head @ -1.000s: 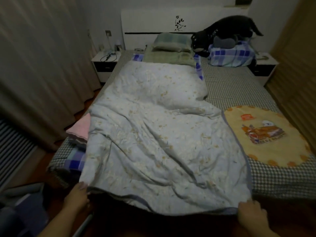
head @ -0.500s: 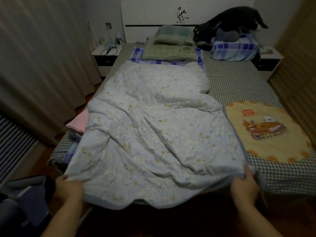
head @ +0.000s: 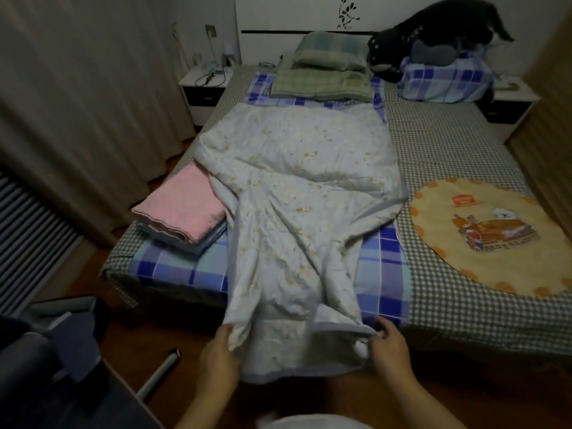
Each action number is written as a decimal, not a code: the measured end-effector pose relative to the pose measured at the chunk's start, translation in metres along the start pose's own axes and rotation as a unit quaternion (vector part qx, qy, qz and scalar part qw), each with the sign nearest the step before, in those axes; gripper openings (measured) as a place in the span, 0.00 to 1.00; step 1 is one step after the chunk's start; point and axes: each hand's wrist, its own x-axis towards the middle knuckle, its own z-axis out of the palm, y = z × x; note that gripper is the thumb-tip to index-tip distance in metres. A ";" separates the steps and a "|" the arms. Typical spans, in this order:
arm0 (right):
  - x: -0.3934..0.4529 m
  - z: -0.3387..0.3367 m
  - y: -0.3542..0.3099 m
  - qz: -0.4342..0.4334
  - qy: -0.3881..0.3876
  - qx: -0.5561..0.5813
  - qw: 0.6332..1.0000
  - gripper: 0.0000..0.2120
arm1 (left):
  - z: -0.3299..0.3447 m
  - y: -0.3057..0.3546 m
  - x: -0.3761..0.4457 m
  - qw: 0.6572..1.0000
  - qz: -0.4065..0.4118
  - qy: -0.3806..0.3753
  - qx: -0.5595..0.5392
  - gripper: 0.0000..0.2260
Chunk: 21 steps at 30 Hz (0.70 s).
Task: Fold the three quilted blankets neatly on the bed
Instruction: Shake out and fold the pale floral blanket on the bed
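Dim bedroom, viewed from the foot of a bed (head: 445,150) covered with a small-check sheet. Curtains (head: 77,103) hang along the left side; a white headboard (head: 294,17) stands at the far end between two nightstands.

Pale floral quilt (head: 297,187): lies lengthwise down the middle of the bed, wide at the far end and gathered narrow toward the foot, where its near edge hangs over the bed's end. Left hand (head: 218,357): fingers and thumb pinch the quilt's near left corner. Right hand (head: 388,346): fingers curled round the near right corner. Both grips are clamped on the cloth, the two hands close together at the foot of the bed.

Blue plaid blanket (head: 179,267): spread flat beneath the floral quilt, showing on either side of it near the foot and again at the far end under the pillows.

Pink blanket (head: 182,209): folded, resting on the plaid blanket at the left edge of the bed, just beside the floral quilt and touching its fold.

Green pillows (head: 325,69): stacked at the headboard. Plaid pillow (head: 445,82): at the far right, with a black plush toy (head: 411,35) on top. Round yellow mat (head: 492,236): flat on the right half of the bed, apart from the quilt.
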 end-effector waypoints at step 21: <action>0.003 -0.036 0.011 0.113 0.091 0.245 0.959 0.24 | 0.005 0.043 -0.040 0.977 0.203 0.064 -0.030 0.10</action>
